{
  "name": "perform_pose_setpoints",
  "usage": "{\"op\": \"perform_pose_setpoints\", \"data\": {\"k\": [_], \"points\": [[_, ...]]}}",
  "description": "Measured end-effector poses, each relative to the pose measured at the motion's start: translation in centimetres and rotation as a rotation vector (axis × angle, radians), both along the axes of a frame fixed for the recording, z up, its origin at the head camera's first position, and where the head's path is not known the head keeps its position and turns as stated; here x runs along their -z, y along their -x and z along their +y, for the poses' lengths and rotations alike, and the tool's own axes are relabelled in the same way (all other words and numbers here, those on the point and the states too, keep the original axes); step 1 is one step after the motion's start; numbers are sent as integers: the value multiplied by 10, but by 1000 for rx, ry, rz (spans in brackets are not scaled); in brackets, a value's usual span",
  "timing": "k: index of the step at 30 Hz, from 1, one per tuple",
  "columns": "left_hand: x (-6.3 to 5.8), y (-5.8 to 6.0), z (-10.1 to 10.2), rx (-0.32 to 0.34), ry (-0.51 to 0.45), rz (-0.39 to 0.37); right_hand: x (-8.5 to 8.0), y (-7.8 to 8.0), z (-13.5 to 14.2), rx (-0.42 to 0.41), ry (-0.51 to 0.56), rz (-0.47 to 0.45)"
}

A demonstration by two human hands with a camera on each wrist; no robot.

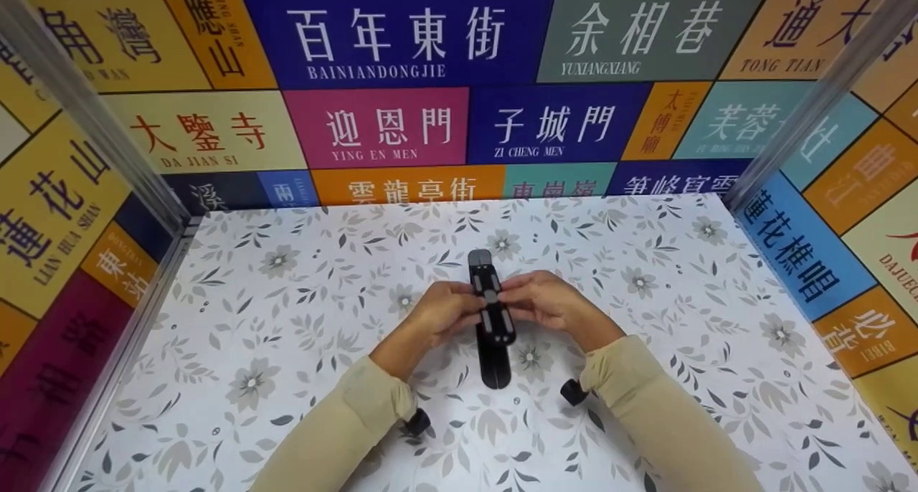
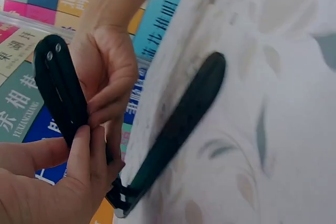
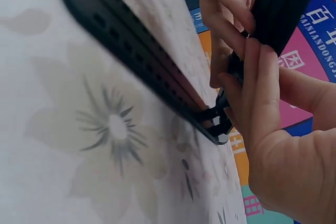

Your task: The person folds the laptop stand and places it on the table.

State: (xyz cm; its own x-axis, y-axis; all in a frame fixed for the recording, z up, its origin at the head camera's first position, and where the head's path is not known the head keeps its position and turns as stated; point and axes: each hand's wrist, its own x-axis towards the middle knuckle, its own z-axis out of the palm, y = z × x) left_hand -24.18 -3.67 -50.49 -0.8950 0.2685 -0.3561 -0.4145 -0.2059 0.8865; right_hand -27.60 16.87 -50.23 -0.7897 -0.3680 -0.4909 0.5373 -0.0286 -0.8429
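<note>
A black folding stand (image 1: 495, 327) with grey pads stands near the middle of the table, hinged into two long rounded arms. My left hand (image 1: 443, 309) pinches the raised arm from the left side, thumb and fingers at its edge. From the opposite side my right hand (image 1: 549, 302) pinches the same arm. In the left wrist view the lower arm (image 2: 181, 121) slants out beneath, joined to the raised one at a hinge (image 2: 121, 200). The right wrist view shows a row of slots along that lower arm (image 3: 121, 45).
A white tablecloth (image 1: 301, 334) with grey flowers and leaves covers the table. Colourful panels (image 1: 387, 126) with printed characters wall the back and sides, with metal posts (image 1: 825, 83) at the corners. Black straps show at both beige sleeves (image 1: 660, 399).
</note>
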Motion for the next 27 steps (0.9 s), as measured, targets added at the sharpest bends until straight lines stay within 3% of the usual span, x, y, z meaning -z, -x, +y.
{"op": "perform_pose_setpoints", "data": {"k": [4,8,15,19,23,27], "points": [[7,-1,0,36,209,63,6,-5,-3,-29,-147,52],[13,-1,0,81,441,179,10,-11,-7,-57,-295,140],[11,-6,5,103,656,295,12,-17,-13,-141,-581,443],[10,-10,6,138,798,410,10,-24,-13,-225,-703,593],[6,-19,3,244,966,510,7,-37,-8,-328,-747,636],[-2,-39,2,401,1188,572,6,-54,-2,-470,-723,705]]}}
